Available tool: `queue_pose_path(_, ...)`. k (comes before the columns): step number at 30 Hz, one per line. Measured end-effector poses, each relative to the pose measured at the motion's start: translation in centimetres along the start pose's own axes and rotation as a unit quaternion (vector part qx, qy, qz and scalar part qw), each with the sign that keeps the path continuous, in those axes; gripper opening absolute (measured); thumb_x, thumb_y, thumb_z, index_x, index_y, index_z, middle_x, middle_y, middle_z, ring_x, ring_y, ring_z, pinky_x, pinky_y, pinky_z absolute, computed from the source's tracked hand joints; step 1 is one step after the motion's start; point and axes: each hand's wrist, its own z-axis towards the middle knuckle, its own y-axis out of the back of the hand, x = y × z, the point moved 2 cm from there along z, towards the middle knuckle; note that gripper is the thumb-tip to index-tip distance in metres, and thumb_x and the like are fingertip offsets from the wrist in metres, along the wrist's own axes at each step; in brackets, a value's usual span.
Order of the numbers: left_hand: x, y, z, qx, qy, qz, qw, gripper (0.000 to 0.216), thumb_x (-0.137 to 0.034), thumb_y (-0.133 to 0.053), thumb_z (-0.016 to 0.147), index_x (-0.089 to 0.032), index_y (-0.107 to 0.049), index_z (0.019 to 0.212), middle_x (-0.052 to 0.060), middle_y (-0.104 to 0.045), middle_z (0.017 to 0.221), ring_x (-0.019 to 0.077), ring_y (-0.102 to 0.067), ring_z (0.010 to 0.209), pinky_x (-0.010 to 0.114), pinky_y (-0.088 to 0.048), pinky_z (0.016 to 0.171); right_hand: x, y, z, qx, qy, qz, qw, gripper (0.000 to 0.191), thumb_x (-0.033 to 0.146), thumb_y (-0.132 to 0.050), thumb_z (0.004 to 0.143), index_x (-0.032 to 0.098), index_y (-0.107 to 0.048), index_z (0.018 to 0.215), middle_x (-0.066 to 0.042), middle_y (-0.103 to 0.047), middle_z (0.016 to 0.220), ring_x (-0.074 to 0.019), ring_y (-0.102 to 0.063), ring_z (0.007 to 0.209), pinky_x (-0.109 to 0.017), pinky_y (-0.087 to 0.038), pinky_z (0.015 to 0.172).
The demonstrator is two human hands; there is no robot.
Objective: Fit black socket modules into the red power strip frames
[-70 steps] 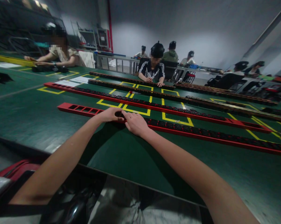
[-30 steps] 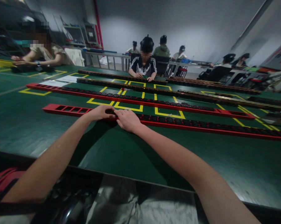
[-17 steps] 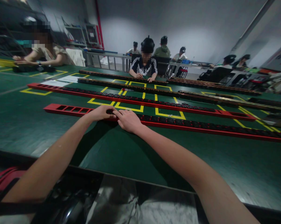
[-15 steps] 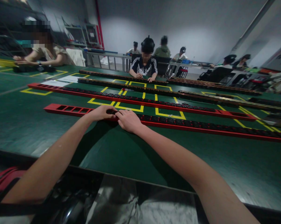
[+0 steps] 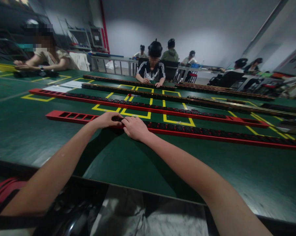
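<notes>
A long red rail (image 5: 64, 115) lies across the green table (image 5: 143, 164), its right stretch filled with black socket modules (image 5: 187, 128) and its left end showing empty slots. Both of my hands meet on this rail. My left hand (image 5: 105, 120) rests on the rail with its fingers curled down over a black module (image 5: 118, 119). My right hand (image 5: 135, 128) comes in from the right, fingertips pressed against the same module. The module is mostly hidden under my fingers.
A second red rail (image 5: 143, 106) and darker rails (image 5: 128, 91) run parallel further back, over yellow floor-tape squares (image 5: 178, 119). A person in a striped top (image 5: 151, 70) works opposite, another sits at far left (image 5: 48, 59), and more sit behind. A red-and-black bag (image 5: 5, 190) is at my lower left.
My hands have stayed on the same spot of the rail, with only slight finger shifts. The camera view has drifted a little.
</notes>
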Motion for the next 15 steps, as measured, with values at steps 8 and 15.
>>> queue_pose_path(8, -0.06, 0.01, 0.10, 0.003, -0.010, 0.017, 1.000, 0.054, -0.062, -0.072, 0.075, -0.019, -0.072, 0.107, 0.008, -0.076, 0.103, 0.0276, -0.069, 0.096, 0.040, -0.053, 0.088, -0.05, -0.07, -0.02, -0.002, 0.007, 0.001, 1.000, 0.039, 0.028, -0.053, 0.104, 0.013, -0.056, 0.139, -0.015, -0.068, 0.133, -0.0298, -0.064, 0.116, -0.045, -0.052, 0.098)
queue_pose_path(15, -0.03, 0.11, 0.08, 0.001, 0.006, 0.041, 0.999, 0.049, -0.062, -0.071, 0.076, -0.020, -0.071, 0.102, 0.007, -0.076, 0.100, 0.0277, -0.068, 0.093, 0.039, -0.052, 0.086, -0.04, -0.09, -0.05, -0.004, -0.004, 0.003, 1.000, 0.059, 0.032, -0.050, 0.106, 0.014, -0.034, 0.160, -0.015, -0.067, 0.138, -0.0297, -0.065, 0.115, -0.047, -0.052, 0.099)
